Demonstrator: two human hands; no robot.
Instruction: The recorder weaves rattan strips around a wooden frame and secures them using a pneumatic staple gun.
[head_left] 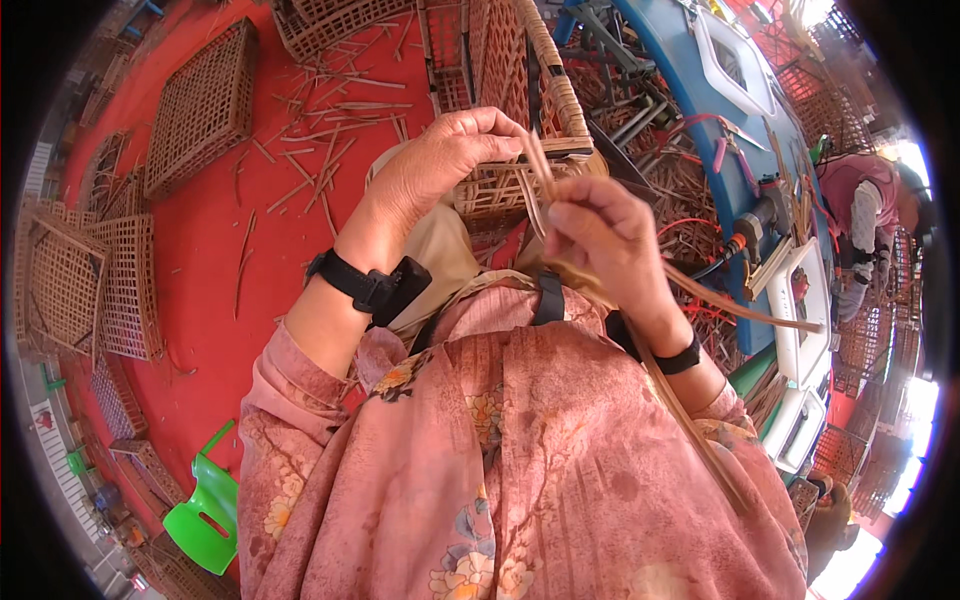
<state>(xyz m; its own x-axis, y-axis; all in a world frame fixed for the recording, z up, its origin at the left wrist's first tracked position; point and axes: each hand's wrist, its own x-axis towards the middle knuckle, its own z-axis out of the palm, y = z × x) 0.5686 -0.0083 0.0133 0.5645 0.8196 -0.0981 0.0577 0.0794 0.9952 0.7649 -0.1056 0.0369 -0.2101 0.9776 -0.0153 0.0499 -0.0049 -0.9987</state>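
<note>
Across my lap leans a woven rattan basket [515, 70] with a wrapped rim. My left hand [450, 155] is at its near corner, thumb and fingertips pinched together by the rim. A thin brown rattan strip [538, 165] rises between the two hands. Closed round that strip is my right hand [600, 235], just right of the corner. The strip's long ends trail below the right hand, one out to the right and one down over my pink flowered clothing. What exactly the left fingertips grip, strip or rim, is hidden.
To the right stands a blue table [690, 90] with pink-handled pliers [735, 150], a power tool [765, 215] and white trays [800, 330]. Cane offcuts [330, 125] litter the red floor. More baskets [205, 105] and a green chair [208, 515] lie left. Another person [865, 200] is far right.
</note>
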